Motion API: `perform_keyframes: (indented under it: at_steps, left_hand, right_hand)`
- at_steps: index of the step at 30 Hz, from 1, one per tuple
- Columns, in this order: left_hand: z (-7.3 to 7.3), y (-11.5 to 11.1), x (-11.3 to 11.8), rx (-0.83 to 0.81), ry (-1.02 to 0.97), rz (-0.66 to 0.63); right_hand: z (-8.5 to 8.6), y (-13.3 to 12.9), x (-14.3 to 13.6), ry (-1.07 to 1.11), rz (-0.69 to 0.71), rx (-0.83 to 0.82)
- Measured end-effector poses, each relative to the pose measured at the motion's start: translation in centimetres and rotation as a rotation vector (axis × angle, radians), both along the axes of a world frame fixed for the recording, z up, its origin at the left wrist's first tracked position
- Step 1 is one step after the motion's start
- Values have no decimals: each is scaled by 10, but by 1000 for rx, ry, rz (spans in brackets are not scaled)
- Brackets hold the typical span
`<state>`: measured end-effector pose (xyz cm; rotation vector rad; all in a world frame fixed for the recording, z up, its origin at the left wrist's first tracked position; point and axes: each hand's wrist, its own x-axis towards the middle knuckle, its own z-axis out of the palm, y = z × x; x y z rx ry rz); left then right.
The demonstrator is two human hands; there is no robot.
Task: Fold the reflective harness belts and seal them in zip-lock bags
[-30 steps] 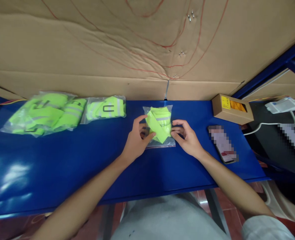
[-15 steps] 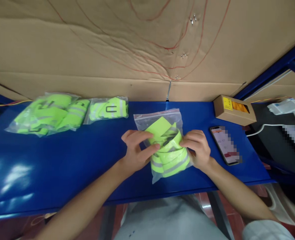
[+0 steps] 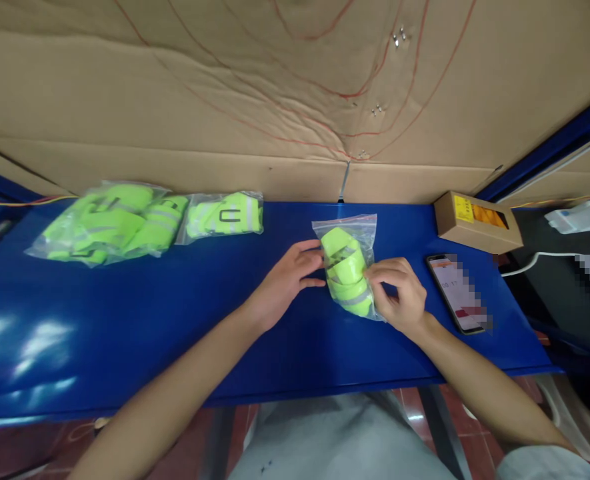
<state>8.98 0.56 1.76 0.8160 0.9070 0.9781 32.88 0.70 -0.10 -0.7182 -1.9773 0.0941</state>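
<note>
A clear zip bag (image 3: 347, 267) holds folded neon-yellow fabric with grey reflective bands, upright or tilted over the blue table, its zip end toward the back. My right hand (image 3: 399, 293) pinches the bag's right edge between thumb and fingers. At the bag's left side is my left hand (image 3: 295, 277), fingers apart, the tips at or just beside the plastic. Farther left, a flat bag of the same fabric (image 3: 225, 215) lies beside a larger, bulging group of bagged yellow fabric (image 3: 109, 223).
A phone (image 3: 457, 293) lies on the blue table (image 3: 175, 333) right of my right hand. Behind it stands a small cardboard box (image 3: 477, 220) with a yellow label. A cardboard wall (image 3: 275, 100) with red wires rises at the back. White cables run at the far right.
The bag looks narrower, turned and shifted slightly right and back. My left hand has let go of its front and opened at its left side. My right hand still grips the right edge.
</note>
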Motion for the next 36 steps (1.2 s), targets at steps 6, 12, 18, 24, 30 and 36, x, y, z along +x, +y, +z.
perform_keyframes:
  at_steps: [6, 12, 18, 24, 30, 36]
  left_hand:
    - [-4, -7, 7, 54, -4, 71]
    - [-12, -11, 13, -143, -179, -103]
    - [-20, -5, 13, -56, -93, 35]
    - [-22, 5, 9, -56, -98, 297]
    - [-23, 25, -16, 20, -12, 576]
    - [-7, 57, -92, 532, 384, 748]
  right_hand:
    - [2, -6, -2, -7, 79, 31]
    - [8, -5, -4, 70, 24, 43]
    - [8, 2, 0, -45, -85, -151]
    - [4, 0, 1, -240, -21, -291]
    - [-3, -4, 0, -391, -5, -243]
    - [0, -11, -1, -450, 34, -143]
